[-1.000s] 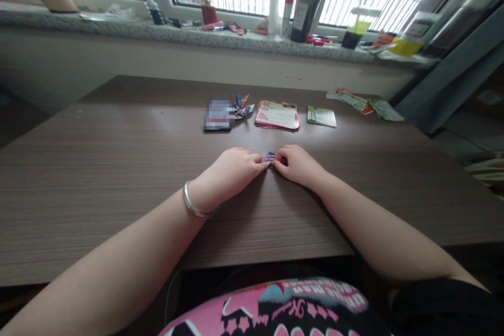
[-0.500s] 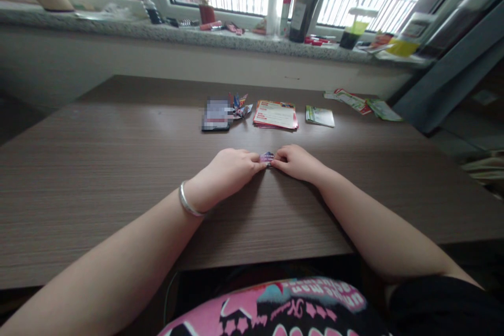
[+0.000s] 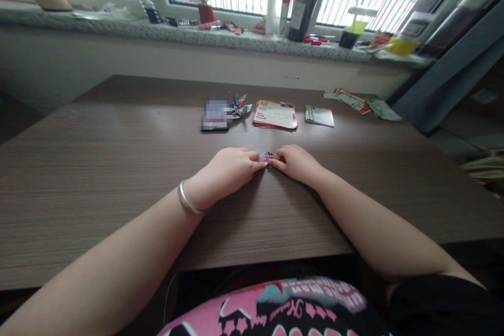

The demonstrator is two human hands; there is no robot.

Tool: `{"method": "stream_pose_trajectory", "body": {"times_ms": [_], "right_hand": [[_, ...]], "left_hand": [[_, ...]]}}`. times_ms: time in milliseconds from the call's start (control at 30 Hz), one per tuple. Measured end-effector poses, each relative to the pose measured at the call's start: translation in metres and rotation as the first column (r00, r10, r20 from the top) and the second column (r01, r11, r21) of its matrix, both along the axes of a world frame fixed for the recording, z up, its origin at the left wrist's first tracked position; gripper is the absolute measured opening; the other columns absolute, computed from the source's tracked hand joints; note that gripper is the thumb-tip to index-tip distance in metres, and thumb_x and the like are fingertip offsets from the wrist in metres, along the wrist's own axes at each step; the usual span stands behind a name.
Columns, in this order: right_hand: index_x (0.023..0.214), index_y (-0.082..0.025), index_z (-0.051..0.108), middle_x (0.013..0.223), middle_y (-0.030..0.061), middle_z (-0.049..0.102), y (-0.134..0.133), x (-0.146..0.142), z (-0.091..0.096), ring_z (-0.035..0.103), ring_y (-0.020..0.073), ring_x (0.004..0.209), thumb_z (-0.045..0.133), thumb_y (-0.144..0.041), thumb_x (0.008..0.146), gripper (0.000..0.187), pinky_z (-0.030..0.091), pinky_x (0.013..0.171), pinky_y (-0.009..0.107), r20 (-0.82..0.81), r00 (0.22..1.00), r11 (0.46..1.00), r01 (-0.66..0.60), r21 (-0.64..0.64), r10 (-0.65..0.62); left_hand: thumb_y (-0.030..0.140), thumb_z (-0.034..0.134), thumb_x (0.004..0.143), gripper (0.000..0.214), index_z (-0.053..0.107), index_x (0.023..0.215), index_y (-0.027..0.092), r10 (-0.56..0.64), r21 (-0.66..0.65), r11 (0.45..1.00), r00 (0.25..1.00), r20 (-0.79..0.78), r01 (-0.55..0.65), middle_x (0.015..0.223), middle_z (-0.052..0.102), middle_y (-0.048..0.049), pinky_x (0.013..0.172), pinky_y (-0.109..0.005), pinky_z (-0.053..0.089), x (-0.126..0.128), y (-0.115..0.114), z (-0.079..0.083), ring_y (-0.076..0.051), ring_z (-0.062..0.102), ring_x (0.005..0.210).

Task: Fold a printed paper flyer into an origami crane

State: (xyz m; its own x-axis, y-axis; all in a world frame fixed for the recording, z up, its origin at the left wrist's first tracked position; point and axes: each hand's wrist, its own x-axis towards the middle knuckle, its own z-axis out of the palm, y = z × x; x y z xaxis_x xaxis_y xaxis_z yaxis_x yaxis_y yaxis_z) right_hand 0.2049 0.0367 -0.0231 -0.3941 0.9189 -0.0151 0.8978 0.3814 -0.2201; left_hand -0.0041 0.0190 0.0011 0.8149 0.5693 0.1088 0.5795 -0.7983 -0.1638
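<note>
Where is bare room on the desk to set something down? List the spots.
Bare desk: left of the left hand; right of the right hand, nearer than the printed packets. Crowded: the back, from crumpled wrapper through red card stack to those packets; also the windowsill.

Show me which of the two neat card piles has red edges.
The larger pile, directly left of the smaller pile; that one looks green and whitish instead.

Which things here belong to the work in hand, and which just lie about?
In use:
- left hand
- right hand
- small purplish piece between them

Apparently lying about:
- red-edged card stack
- smaller pile
- crumpled scraps
- pixelated item
- colourful strips
- windowsill bottles
</note>
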Motion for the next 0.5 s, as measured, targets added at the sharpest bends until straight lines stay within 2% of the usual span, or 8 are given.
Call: {"method": "stream_pose_trajectory", "body": {"times_ms": [200,500], "right_hand": [[0.083,-0.019,0.070,0.089,0.0080,0.073,-0.0032,-0.0026,0.0008,0.063,0.0203,0.084,0.051,-0.046,0.093,0.035,0.037,0.068,0.028,0.064,0.998,0.999,0.005,0.043,-0.008],[0.086,-0.019,0.069,0.094,0.0091,0.073,-0.0072,-0.0071,0.0020,0.066,0.0232,0.085,0.045,-0.049,0.095,0.040,0.039,0.064,0.029,0.170,0.983,0.996,0.050,0.080,-0.063]], "left_hand": [[0.015,0.052,0.089,0.033,0.068,0.115,0.028,0.022,0.008,1.000,1.000,0.002,-0.022,0.098,0.069,-0.0013,0.071,-0.029,0.047,0.0008,-0.0023,0.0008,-0.018,0.065,0.084],[0.017,0.049,0.092,0.028,0.068,0.111,0.025,0.023,0.038,0.999,1.000,0.009,-0.023,0.097,0.068,-0.0035,0.070,-0.031,0.047,0.0015,-0.0037,-0.0023,-0.019,0.064,0.083]]}}
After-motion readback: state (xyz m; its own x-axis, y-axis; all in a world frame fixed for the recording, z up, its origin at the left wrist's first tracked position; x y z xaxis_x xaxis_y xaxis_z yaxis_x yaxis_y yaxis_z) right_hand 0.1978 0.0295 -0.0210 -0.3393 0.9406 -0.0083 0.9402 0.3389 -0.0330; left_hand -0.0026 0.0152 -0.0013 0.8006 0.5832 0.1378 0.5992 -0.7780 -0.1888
